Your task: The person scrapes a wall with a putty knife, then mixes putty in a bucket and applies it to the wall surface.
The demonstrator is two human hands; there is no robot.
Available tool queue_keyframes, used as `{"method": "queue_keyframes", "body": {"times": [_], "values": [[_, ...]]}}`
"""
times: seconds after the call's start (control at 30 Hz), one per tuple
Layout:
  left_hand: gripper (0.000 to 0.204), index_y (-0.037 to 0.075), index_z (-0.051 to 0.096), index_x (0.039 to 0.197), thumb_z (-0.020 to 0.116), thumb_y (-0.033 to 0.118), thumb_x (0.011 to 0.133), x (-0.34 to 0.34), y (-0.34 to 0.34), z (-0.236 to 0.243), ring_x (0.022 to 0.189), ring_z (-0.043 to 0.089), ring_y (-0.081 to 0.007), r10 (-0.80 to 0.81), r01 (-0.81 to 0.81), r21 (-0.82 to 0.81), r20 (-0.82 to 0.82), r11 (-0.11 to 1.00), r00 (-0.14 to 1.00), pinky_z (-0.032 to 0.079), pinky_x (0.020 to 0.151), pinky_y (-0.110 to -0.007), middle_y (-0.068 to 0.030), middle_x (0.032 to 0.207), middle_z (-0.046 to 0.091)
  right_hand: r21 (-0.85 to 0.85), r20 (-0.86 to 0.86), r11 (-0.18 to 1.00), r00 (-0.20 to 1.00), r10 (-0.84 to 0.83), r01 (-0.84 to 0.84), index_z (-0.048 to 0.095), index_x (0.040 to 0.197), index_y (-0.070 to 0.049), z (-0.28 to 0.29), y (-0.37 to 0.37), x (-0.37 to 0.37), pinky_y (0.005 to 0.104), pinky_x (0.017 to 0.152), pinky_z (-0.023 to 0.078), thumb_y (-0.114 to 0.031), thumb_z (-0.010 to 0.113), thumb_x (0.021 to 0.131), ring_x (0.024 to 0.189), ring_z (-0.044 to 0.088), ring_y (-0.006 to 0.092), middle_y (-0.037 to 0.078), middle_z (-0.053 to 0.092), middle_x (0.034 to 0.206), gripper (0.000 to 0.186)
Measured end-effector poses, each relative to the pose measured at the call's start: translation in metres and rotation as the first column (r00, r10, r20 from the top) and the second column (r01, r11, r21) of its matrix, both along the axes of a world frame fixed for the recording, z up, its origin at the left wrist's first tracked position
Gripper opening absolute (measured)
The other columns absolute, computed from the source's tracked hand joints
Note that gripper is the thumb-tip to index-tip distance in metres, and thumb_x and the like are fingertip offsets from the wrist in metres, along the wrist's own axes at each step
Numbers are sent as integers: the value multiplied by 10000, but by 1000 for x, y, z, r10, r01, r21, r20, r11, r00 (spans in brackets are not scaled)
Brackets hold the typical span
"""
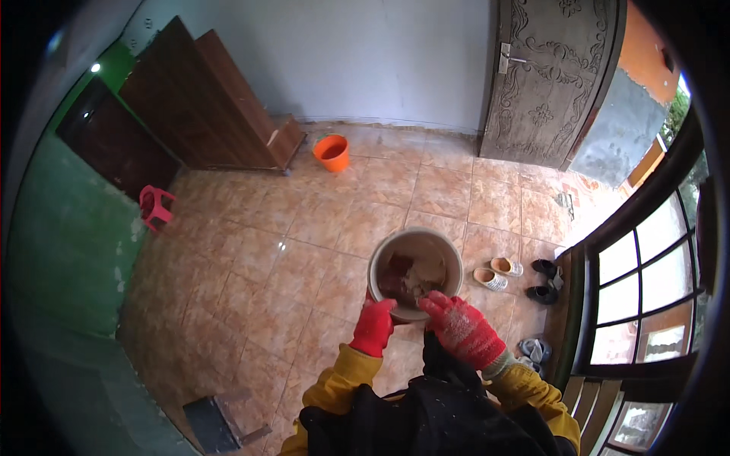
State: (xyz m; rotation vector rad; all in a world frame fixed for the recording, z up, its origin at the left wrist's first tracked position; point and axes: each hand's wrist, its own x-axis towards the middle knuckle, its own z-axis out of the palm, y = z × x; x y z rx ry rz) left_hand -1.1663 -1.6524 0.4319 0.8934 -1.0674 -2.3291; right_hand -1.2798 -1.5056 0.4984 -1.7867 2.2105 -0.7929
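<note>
A round grey-beige bucket [453, 267] is in front of my body, its open top facing up. Dark reddish-brown and pale patches show inside it, but I cannot tell what they are. My left hand [373, 327], in a red glove, is closed on the bucket's near left rim. The other red glove, on my right hand [467, 330], has its fingers bent over the near right rim. Part of that grip is hidden by the glove itself.
An orange bucket [331, 154] stands near a brown wooden cabinet [217, 106]. A red plastic stool [156, 207] is by the green wall. Striped shoes [492, 279] and black shoes [541, 294] lie on the right beside the window. A carved door [549, 91] is at the back.
</note>
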Motion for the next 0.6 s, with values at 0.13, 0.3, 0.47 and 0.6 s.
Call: {"method": "queue_keyframes", "body": {"times": [0.13, 0.3, 0.47, 0.6], "values": [[481, 61, 391, 1252, 465, 58, 777, -127, -81, -4, 934, 589, -304, -17, 17, -14, 40, 1000, 999, 563, 724, -446, -164, 1131, 508, -37, -117, 999, 993, -26, 21, 488, 1153, -71, 7, -75, -131, 402, 726, 476, -123, 569, 763, 851, 555, 309, 136, 511, 1103, 401], [527, 71, 348, 1297, 491, 54, 791, -248, -186, 18, 991, 573, -352, -5, 13, 130, -65, 991, 998, 561, 717, -471, -166, 1187, 494, -23, -75, 997, 995, -71, 70, 498, 1155, -76, 38, -198, -278, 407, 696, 492, -135, 548, 805, 864, 587, 307, 119, 566, 1080, 358], [593, 96, 313, 1321, 520, 57, 766, -348, -301, 16, 979, 581, -341, 59, -28, 172, -180, 985, 982, 575, 666, -433, -167, 1201, 480, -136, 15, 989, 999, -52, 53, 529, 1143, -93, 42, -325, -396, 391, 748, 494, -154, 575, 793, 921, 583, 322, 119, 570, 1129, 359], [610, 88, 297, 1330, 491, 36, 754, -415, -408, -5, 977, 581, -350, 112, -84, 197, -135, 977, 985, 575, 660, -440, -171, 1210, 475, -176, 93, 981, 991, 101, -84, 536, 1128, -96, 17, -438, -469, 397, 756, 486, -143, 568, 798, 918, 585, 318, 126, 583, 1093, 334]]}}
